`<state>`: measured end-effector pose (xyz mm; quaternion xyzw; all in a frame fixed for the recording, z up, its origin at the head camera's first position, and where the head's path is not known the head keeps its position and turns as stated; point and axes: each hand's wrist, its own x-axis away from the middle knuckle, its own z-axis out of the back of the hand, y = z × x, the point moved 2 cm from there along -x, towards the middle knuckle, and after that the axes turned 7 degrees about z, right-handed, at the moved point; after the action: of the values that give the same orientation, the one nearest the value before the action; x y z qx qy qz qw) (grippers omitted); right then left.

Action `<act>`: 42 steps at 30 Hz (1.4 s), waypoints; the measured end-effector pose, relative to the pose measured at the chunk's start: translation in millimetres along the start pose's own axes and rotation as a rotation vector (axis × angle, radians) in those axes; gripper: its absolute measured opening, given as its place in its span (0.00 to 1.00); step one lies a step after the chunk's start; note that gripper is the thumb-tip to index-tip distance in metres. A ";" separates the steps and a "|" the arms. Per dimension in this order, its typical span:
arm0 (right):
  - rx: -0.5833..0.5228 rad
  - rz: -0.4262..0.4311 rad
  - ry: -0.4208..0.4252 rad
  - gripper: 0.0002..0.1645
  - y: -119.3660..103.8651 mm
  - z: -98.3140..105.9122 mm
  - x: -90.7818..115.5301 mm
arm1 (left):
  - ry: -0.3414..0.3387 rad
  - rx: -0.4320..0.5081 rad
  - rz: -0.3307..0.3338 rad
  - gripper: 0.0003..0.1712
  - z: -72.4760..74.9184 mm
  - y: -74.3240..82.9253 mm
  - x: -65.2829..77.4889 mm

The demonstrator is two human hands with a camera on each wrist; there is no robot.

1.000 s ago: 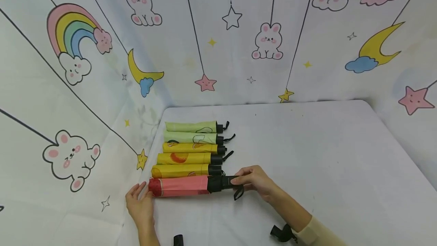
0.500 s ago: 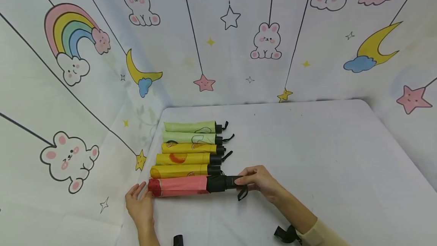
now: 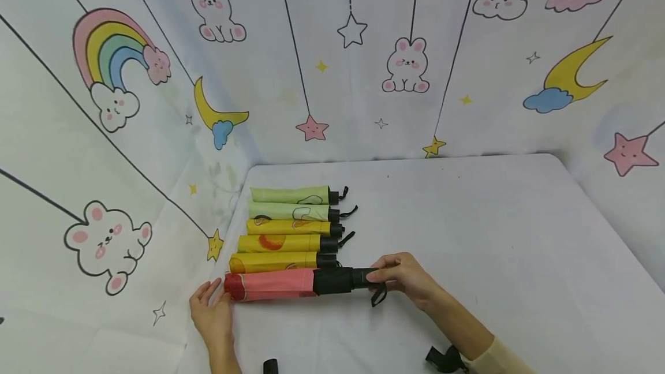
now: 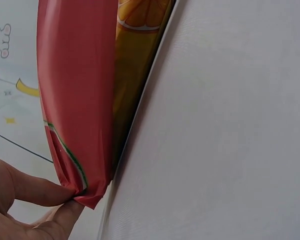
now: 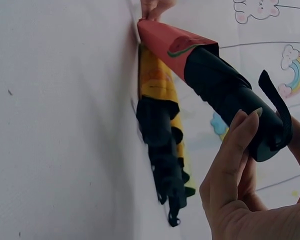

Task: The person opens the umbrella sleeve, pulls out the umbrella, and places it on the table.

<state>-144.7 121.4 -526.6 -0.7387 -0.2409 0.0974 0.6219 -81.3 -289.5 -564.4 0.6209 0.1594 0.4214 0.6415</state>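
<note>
A folding umbrella (image 3: 332, 280) with a black handle end and wrist strap lies partly inside a pink watermelon-print sleeve (image 3: 280, 285). My left hand (image 3: 213, 310) is at the sleeve's closed left end; the left wrist view shows its thumb and fingers pinching the sleeve's corner (image 4: 92, 197). At the other end, the fingers and thumb of my right hand (image 3: 407, 279) grip the black handle (image 5: 257, 125), the strap (image 5: 277, 105) looping by them. A length of black umbrella shows between sleeve mouth and hand. The rest of it is hidden in the sleeve.
Behind the pink sleeve, umbrellas in sleeves lie in a row: three yellow orange-print ones (image 3: 280, 243) and two pale green ones (image 3: 288, 195), black ends pointing right. They lie on the white table (image 3: 467, 235). A black device (image 3: 444, 359) sits by my right forearm.
My right hand has moved to the right with the handle, so more of the black umbrella shows outside the pink sleeve. The left hand stays nearly still at the sleeve's end.
</note>
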 end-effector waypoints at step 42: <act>0.000 0.005 0.005 0.04 -5.8 49.6 41.9 | 0.015 -0.028 -0.010 0.41 4.4 3.1 -2.8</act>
<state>-131.9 185.3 -524.8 -0.7396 -0.2375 0.0972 0.6222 -80.9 -294.9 -561.7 0.6078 0.1612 0.4249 0.6512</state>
